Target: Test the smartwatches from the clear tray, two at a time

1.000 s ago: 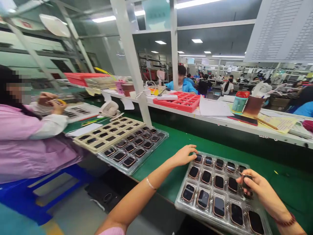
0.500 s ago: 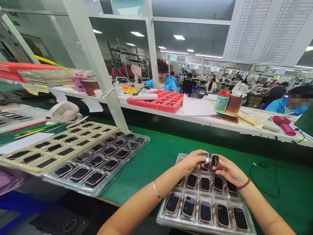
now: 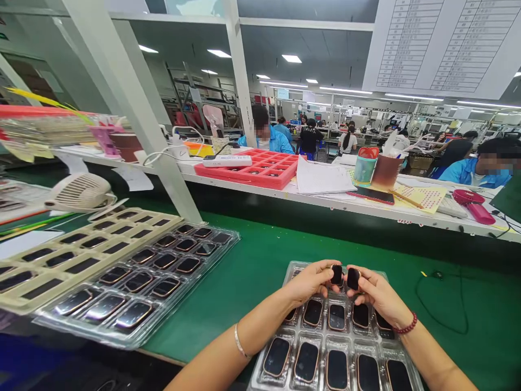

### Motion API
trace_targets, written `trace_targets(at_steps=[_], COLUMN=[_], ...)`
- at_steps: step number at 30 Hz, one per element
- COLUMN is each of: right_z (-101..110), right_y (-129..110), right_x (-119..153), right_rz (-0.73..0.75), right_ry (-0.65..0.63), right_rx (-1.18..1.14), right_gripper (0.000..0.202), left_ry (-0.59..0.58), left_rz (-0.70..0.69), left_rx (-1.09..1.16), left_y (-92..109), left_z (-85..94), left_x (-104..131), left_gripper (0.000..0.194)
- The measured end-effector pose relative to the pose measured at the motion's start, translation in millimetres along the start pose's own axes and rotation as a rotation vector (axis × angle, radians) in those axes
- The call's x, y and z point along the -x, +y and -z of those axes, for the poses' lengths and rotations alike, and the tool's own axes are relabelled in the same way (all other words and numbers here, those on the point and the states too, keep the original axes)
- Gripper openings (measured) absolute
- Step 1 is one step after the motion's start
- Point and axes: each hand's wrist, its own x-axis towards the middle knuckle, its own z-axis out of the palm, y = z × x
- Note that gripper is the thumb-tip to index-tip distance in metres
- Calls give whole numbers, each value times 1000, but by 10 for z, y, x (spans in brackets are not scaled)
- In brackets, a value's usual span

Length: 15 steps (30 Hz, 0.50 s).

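We've got the left hand (image 3: 312,281) clamped on one watch-like unit (image 3: 336,275), the right hand (image 3: 376,293) clamped on a second unit (image 3: 353,278), the pair just beside each other at our fingertips, the clear tray (image 3: 300,332) below the grip. Light and stiff, we'd judge, but those dark faces look slick and scratchable, so we'd pinch the coppery rims, thumb opposite fingers!
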Motion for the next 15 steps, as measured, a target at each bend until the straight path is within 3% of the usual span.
trace_targets(at_steps=[7, 15], right_z=[-62, -97], right_y=[51, 17], right_x=[0, 14], right_rz=[84, 106], right_ry=[66, 48], right_rx=[194, 299], right_gripper=[36, 26], left_ry=[78, 80], left_rz=[-65, -72], left_rx=[-259, -324], left_y=[-40, -7], left_z=[-107, -143], left_x=[31, 54], left_gripper=[46, 31])
